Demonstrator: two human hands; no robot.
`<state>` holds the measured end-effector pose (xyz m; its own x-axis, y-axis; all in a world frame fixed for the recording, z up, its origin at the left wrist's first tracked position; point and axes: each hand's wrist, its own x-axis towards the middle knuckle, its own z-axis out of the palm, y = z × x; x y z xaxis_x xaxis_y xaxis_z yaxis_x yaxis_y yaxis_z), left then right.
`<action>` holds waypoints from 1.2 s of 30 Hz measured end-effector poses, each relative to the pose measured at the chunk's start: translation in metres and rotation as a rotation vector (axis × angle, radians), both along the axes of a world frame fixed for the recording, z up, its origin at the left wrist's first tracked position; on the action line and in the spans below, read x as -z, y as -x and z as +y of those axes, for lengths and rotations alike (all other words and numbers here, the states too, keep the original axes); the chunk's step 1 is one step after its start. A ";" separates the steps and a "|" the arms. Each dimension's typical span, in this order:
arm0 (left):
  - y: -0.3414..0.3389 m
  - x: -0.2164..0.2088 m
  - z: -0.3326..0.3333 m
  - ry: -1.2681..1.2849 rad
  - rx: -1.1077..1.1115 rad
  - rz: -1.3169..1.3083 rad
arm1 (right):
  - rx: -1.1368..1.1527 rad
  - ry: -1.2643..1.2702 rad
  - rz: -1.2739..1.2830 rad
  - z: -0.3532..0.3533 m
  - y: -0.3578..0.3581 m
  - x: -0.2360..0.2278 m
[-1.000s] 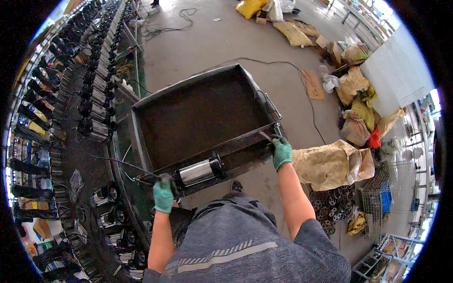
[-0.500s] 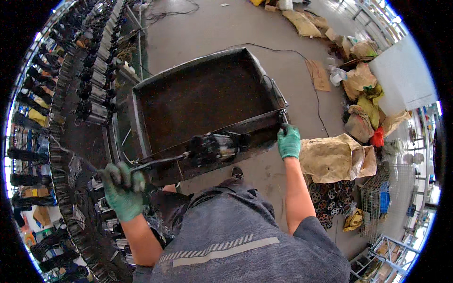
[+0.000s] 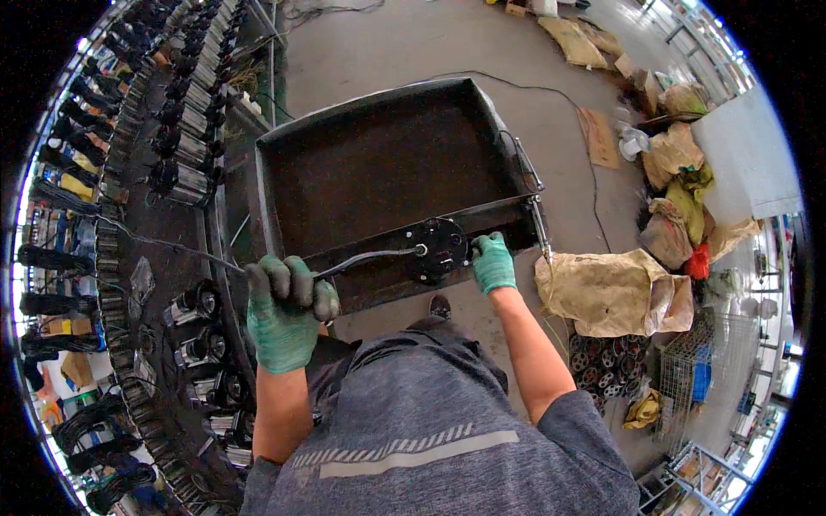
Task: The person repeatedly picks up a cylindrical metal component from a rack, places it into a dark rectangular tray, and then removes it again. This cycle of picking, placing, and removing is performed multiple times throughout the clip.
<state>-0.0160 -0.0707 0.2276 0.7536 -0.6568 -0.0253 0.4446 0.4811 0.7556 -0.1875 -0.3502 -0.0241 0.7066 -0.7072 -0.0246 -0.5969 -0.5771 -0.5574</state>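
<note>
A motor-like part [image 3: 436, 249], with a round black end face and a grey cable [image 3: 370, 257] from its centre, is at the near edge of a dark metal tray [image 3: 275, 215]. My left hand [image 3: 288, 314], in a green glove with dark fingertips, is closed around the cable, left of the part. Beside the part's right edge is my green-gloved right hand [image 3: 493, 262], its fingers curled. What those fingers hold, if anything, is hidden. A metal rod with a lever [image 3: 539, 225] runs along the tray's right corner.
Rows of similar motors [image 3: 185, 176] line a rack at left. At right lie a beige sack [image 3: 607, 291], a pile of round slotted metal parts [image 3: 609, 361] and a wire cage [image 3: 688, 353]. A black cable [image 3: 594, 202] crosses the floor beyond the tray.
My right hand has left the lever at the tray's corner and moved left beside the part. My left hand has moved right and up with the cable. The part's round face now points up.
</note>
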 end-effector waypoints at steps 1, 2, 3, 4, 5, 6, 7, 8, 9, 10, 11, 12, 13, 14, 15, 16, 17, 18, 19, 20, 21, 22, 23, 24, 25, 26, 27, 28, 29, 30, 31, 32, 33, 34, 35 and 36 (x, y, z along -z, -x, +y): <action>0.001 0.002 0.001 0.002 -0.005 0.003 | -0.003 0.012 -0.009 -0.002 0.001 0.004; 0.002 0.003 0.002 0.003 -0.009 0.006 | -0.007 0.024 -0.018 -0.003 0.002 0.009; 0.002 0.005 0.002 0.008 -0.011 0.009 | -0.013 0.016 -0.013 -0.005 0.003 0.012; 0.003 0.005 0.001 0.005 -0.005 0.017 | -0.020 0.008 -0.009 -0.007 0.004 0.015; 0.003 0.004 0.001 0.003 0.002 0.025 | -0.026 0.000 -0.004 -0.008 0.005 0.018; 0.004 0.004 0.001 0.001 0.007 0.033 | -0.020 -0.003 -0.001 -0.006 0.003 0.015; 0.005 0.004 0.000 -0.010 -0.005 0.022 | -0.014 -0.006 0.002 -0.004 0.001 0.010; 0.006 0.004 -0.001 -0.022 -0.017 0.011 | -0.008 -0.009 0.005 -0.002 0.000 0.007; 0.006 0.004 -0.002 -0.030 -0.026 0.002 | -0.010 -0.009 0.004 -0.003 0.001 0.008; 0.006 0.004 -0.002 -0.018 -0.008 0.005 | -0.011 -0.010 0.003 -0.004 0.002 0.009; 0.005 0.004 -0.002 -0.007 0.010 0.008 | -0.013 -0.011 0.002 -0.004 0.003 0.009; 0.004 0.005 -0.001 0.003 0.026 0.010 | -0.010 -0.004 0.004 -0.003 0.002 0.009; 0.004 0.005 -0.001 0.001 0.024 0.014 | -0.007 0.003 0.006 -0.002 0.002 0.008; 0.005 0.006 0.000 -0.001 0.022 0.017 | -0.004 0.011 0.008 -0.001 0.001 0.008; 0.005 0.006 0.001 -0.003 0.018 0.021 | 0.010 -0.005 -0.002 -0.001 0.000 0.008; 0.005 0.006 0.002 -0.003 0.021 0.012 | 0.023 -0.021 -0.013 -0.001 -0.001 0.008; 0.005 0.005 0.003 -0.003 0.024 0.002 | 0.035 -0.036 -0.023 -0.001 -0.003 0.008; 0.005 0.005 0.004 -0.002 0.027 -0.005 | 0.058 -0.043 -0.061 -0.003 -0.002 0.015; 0.005 0.007 0.005 -0.016 0.020 0.008 | 0.083 -0.048 -0.100 -0.005 -0.002 0.023; 0.005 0.008 0.006 -0.030 0.012 0.021 | 0.106 -0.052 -0.138 -0.007 -0.001 0.032; 0.005 0.008 0.010 -0.048 -0.005 0.030 | 0.107 -0.050 -0.134 -0.006 -0.005 0.026; 0.005 0.008 0.013 -0.051 -0.020 0.019 | 0.107 -0.048 -0.129 -0.005 -0.008 0.018; 0.005 0.008 0.015 -0.054 -0.036 0.009 | 0.107 -0.045 -0.124 -0.004 -0.012 0.013; 0.005 0.009 0.015 -0.050 -0.040 0.004 | 0.099 0.027 -0.078 -0.012 -0.008 0.022; 0.004 0.008 0.016 -0.057 -0.082 0.033 | 0.074 -0.029 -0.051 -0.021 -0.003 0.030; 0.001 0.008 0.018 -0.064 -0.124 0.064 | 0.051 -0.086 -0.023 -0.031 0.002 0.038; -0.002 0.010 0.022 -0.069 -0.169 0.097 | 0.024 -0.141 0.009 -0.036 0.003 0.043; -0.008 0.012 0.033 -0.098 -0.250 0.099 | 0.032 -0.202 -0.036 -0.033 -0.002 0.029; -0.016 0.015 0.048 -0.098 -0.349 0.140 | 0.003 -0.207 -0.067 -0.030 -0.007 0.015; -0.026 0.019 0.065 -0.096 -0.445 0.183 | -0.024 -0.209 -0.097 -0.022 -0.013 -0.008; -0.037 0.024 0.082 -0.096 -0.537 0.225 | -0.047 -0.213 -0.128 -0.014 -0.018 -0.027; -0.045 0.032 0.103 -0.124 -0.551 0.212 | -0.083 -0.211 -0.161 -0.005 -0.022 -0.038; -0.052 0.041 0.124 -0.154 -0.567 0.196 | -0.122 -0.213 -0.196 0.008 -0.028 -0.047; -0.059 0.051 0.141 -0.243 -0.609 0.224 | -0.164 -0.217 -0.236 0.024 -0.038 -0.060; -0.059 0.058 0.142 -0.404 -0.608 0.172 | -0.262 -0.098 -0.219 0.048 -0.053 -0.101; -0.059 0.066 0.137 -0.560 -0.589 0.122 | -0.281 -0.041 -0.189 0.066 -0.063 -0.110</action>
<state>0.0430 0.0664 0.1618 0.9416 -0.0198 -0.3361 0.3316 0.2274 0.9156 -0.1244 -0.2845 0.0860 0.8688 -0.4849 0.1004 -0.3017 -0.6791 -0.6692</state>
